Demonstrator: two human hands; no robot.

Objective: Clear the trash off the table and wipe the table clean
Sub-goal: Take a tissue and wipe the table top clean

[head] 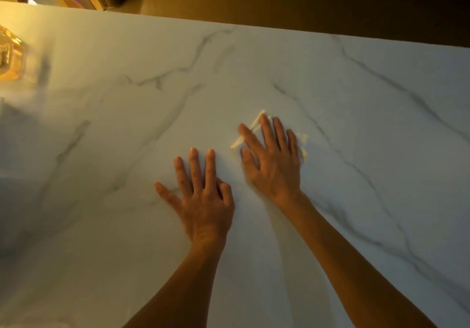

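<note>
Right hand (270, 160): is being pressed flat, fingers straight and slightly spread, onto a folded white paper wipe (255, 121). Nothing is being clenched, and the wipe is being pinned under palm and fingers rather than gripped.

Left hand (203, 198): is being rested flat on the surface just beside the right, fingers extended, with nothing held.

White marble-patterned tabletop with grey veins (356, 124): is being wiped near its middle. The wipe is lying on it, with corners showing beyond the fingertips and at the little-finger side.

Trash: no piece is being made out on the stretch in view, so the clearing step is being judged as probably done there.

Amber-lit glass object (10, 55): is being shown at the far-left edge, blurred. Whether it counts as trash cannot be told.

Wiping: is being judged as under way. No stains or wet streaks are being made out, so the share of surface covered cannot be told. The left part and the near edge are being counted as possibly left to do.
</note>
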